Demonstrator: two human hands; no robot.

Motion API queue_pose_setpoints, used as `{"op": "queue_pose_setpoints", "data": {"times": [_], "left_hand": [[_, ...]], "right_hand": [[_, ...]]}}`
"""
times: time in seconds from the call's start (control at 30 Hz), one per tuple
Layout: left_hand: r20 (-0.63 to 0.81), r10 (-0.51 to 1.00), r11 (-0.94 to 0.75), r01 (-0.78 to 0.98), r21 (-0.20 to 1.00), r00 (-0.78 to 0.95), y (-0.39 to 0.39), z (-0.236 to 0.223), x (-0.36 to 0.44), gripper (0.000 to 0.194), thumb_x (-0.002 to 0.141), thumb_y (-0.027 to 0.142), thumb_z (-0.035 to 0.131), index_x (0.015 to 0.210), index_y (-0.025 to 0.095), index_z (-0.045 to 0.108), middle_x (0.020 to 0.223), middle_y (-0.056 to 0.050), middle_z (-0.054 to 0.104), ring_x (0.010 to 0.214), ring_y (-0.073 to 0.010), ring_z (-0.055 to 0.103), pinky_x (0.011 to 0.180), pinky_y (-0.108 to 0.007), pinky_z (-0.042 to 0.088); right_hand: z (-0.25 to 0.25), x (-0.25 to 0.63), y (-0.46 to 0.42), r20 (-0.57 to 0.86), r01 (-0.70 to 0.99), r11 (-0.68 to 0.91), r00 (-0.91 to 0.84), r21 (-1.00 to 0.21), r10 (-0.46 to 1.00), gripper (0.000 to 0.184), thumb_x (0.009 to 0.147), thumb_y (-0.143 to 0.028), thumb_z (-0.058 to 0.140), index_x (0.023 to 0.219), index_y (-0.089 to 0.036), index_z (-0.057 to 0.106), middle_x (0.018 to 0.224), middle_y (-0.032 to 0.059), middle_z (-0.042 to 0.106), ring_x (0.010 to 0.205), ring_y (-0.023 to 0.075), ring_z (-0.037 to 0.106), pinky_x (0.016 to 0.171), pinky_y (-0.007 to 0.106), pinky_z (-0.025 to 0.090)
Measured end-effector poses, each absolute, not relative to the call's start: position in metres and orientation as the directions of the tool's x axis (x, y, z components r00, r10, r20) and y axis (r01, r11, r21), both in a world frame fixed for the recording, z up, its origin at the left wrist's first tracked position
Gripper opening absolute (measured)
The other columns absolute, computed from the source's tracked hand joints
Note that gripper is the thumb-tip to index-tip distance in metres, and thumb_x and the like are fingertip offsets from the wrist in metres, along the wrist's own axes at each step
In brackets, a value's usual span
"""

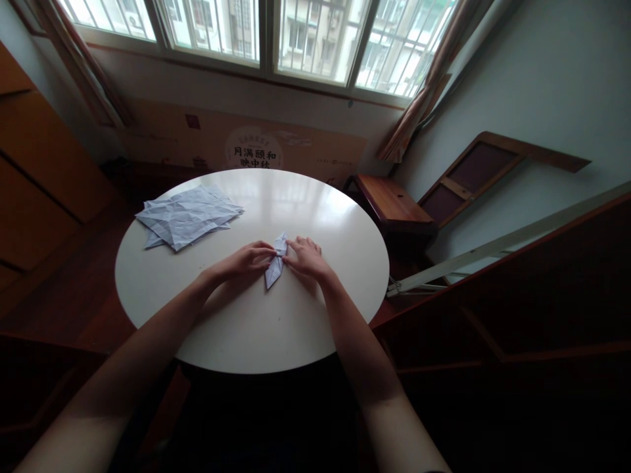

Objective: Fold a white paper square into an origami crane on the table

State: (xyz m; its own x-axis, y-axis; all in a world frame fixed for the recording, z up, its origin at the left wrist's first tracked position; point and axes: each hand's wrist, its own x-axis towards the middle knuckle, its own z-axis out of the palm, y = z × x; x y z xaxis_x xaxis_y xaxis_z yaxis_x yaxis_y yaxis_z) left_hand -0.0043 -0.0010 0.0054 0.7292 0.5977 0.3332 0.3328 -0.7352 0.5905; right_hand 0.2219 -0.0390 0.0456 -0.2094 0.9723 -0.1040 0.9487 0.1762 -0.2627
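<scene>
A small piece of folded white paper [275,272], narrow with pointed ends, lies slantwise on the round white table [256,335]. From the left, my left hand [250,257] pinches its middle with thumb and fingertips. My right hand [306,256] grips the opposite side, thumb and index finger pressed on the paper and the other fingers curled. Both hands rest close to the tabletop, and the fingertips hide the middle of the paper.
A pile of creased white paper sheets [190,213] lies at the table's far left. Behind the table to the right stands a wooden stool or bench [392,197]. A wooden cabinet [44,171] is on the left, and barred windows [315,39] run along the back wall.
</scene>
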Motion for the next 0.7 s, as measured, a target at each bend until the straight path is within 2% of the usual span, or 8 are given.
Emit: {"op": "queue_pose_setpoints", "data": {"times": [0.7], "left_hand": [[0.339,0.591,-0.742,0.329,0.584,0.732,-0.0001,0.0048,-0.0049,0.038,0.094,0.04,0.057,0.125,0.021,0.066,0.124,-0.012,0.062,0.114,-0.0243,0.062,0.104,-0.038,0.049]], "right_hand": [[0.0468,0.2211,-0.0388,-0.114,0.949,0.167,-0.204,-0.269,0.972,0.063,0.094,-0.056,0.048,0.15,-0.029,0.04,0.159,0.0113,0.031,0.147,0.0343,0.023,0.116,0.05,0.021]]}}
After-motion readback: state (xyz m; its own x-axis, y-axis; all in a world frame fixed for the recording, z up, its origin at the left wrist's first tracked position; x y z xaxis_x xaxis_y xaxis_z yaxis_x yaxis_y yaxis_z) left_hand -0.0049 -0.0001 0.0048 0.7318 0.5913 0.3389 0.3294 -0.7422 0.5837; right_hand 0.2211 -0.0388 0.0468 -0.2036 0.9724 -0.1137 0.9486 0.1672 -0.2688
